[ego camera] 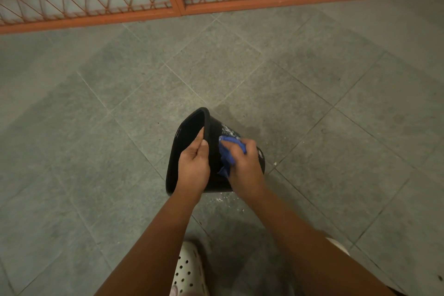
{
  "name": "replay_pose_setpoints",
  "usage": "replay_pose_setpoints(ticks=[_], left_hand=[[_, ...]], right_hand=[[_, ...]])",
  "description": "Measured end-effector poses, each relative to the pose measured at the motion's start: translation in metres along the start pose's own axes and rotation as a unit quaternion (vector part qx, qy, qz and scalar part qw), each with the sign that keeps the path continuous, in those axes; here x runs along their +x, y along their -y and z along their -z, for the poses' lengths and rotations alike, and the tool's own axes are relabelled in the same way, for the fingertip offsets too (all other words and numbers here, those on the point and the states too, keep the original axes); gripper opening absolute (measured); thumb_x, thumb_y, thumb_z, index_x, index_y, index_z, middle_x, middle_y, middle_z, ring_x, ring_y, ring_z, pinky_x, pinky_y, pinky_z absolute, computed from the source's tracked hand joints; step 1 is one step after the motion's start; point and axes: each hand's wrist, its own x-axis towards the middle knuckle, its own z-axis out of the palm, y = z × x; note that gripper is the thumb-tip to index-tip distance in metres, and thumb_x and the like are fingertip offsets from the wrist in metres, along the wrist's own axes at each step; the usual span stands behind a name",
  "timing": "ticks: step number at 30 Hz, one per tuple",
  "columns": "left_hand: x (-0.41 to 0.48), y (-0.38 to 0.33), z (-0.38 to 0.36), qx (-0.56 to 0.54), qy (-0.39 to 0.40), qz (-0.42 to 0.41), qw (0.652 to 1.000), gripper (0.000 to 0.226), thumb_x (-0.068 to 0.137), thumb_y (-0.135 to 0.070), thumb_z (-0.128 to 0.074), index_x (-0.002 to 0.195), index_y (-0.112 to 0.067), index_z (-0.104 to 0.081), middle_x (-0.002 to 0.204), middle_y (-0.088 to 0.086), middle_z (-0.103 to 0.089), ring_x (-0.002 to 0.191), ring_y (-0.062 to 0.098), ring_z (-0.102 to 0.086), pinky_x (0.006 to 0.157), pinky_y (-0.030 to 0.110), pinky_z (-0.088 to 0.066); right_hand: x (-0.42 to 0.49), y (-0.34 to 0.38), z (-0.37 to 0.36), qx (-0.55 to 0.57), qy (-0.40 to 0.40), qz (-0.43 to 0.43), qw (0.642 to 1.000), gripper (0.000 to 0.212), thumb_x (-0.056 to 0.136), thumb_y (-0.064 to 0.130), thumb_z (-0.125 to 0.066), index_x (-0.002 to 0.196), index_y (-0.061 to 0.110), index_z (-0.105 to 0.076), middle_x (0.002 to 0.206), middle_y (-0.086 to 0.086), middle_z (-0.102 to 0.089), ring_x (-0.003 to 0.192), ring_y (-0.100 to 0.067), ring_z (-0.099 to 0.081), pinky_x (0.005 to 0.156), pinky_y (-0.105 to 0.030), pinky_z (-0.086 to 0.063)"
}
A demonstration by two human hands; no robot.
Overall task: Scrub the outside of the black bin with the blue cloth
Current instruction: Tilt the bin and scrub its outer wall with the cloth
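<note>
The left hand clamps the rim of the tipped bin, mouth toward nine o'clock, so the right hand, closed on the cloth, can rub its wall.

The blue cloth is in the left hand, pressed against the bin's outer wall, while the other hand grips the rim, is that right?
Not quite: the head view shows the blue cloth in the right hand, pressed against the black bin's outer wall, while the left hand grips the rim.

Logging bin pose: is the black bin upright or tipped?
Tipped: the black bin lies sideways, mouth facing left, left hand gripping its rim.
</note>
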Motion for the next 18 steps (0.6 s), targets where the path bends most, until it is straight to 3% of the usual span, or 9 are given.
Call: replay_pose_setpoints(ticks=[2, 4, 9, 12, 15, 18], left_hand=[[0.001, 0.000, 0.000, -0.016, 0.012, 0.003, 1.000, 0.035, 0.099, -0.019, -0.043, 0.127, -0.031, -0.059, 0.110, -0.007, -0.070, 0.106, 0.010, -0.064, 0.100, 0.041, -0.048], [0.001, 0.000, 0.000, -0.020, 0.011, 0.003, 1.000, 0.035, 0.099, -0.018, -0.043, 0.126, -0.030, -0.060, 0.111, -0.006, -0.070, 0.106, 0.011, -0.064, 0.101, 0.042, -0.047], [-0.002, -0.003, -0.003, -0.018, -0.004, -0.003, 1.000, 0.033, 0.099, -0.020, -0.044, 0.120, -0.037, -0.063, 0.110, -0.010, -0.070, 0.107, 0.009, -0.063, 0.102, 0.042, -0.045], [0.000, -0.003, -0.002, -0.023, 0.006, 0.005, 1.000, 0.032, 0.099, -0.020, -0.045, 0.119, -0.037, -0.063, 0.107, -0.011, -0.071, 0.105, 0.009, -0.064, 0.101, 0.041, -0.047], [-0.003, -0.005, -0.005, -0.028, 0.028, -0.012, 0.999, 0.034, 0.100, -0.015, -0.042, 0.125, -0.027, -0.061, 0.111, -0.009, -0.070, 0.106, 0.005, -0.064, 0.101, 0.036, -0.048], [-0.006, -0.006, -0.009, -0.023, 0.036, -0.032, 0.999, 0.036, 0.101, -0.012, -0.039, 0.129, -0.022, -0.059, 0.120, -0.006, -0.067, 0.112, 0.004, -0.060, 0.105, 0.034, -0.044]], right_hand=[[-0.007, 0.002, -0.002, 0.005, 0.019, 0.053, 0.998, 0.039, 0.086, 0.012, -0.060, 0.124, 0.017, -0.054, 0.124, -0.011, -0.044, 0.108, -0.017, -0.049, 0.092, -0.025, -0.046], [0.000, 0.003, 0.001, 0.043, 0.049, 0.017, 0.998, 0.054, 0.083, 0.000, -0.053, 0.132, 0.023, -0.049, 0.131, -0.013, -0.037, 0.114, -0.027, -0.044, 0.095, -0.031, -0.042], [0.019, -0.007, 0.008, -0.011, 0.046, -0.069, 0.997, 0.062, 0.087, 0.011, -0.059, 0.143, 0.019, -0.035, 0.131, -0.012, -0.033, 0.102, -0.015, -0.046, 0.087, -0.014, -0.044], [0.002, -0.003, 0.009, 0.000, 0.054, -0.034, 0.998, 0.061, 0.085, 0.012, -0.061, 0.141, 0.015, -0.037, 0.129, -0.016, -0.037, 0.107, -0.023, -0.049, 0.090, -0.036, -0.050], [0.000, 0.013, 0.006, 0.046, 0.047, 0.001, 0.998, 0.056, 0.086, 0.019, -0.056, 0.139, 0.012, -0.040, 0.128, -0.016, -0.039, 0.110, -0.025, -0.049, 0.092, -0.036, -0.049], [0.025, 0.016, 0.003, 0.025, 0.026, -0.023, 0.999, 0.057, 0.087, 0.015, -0.058, 0.141, 0.010, -0.038, 0.124, -0.015, -0.038, 0.106, -0.023, -0.048, 0.091, -0.033, -0.046]])
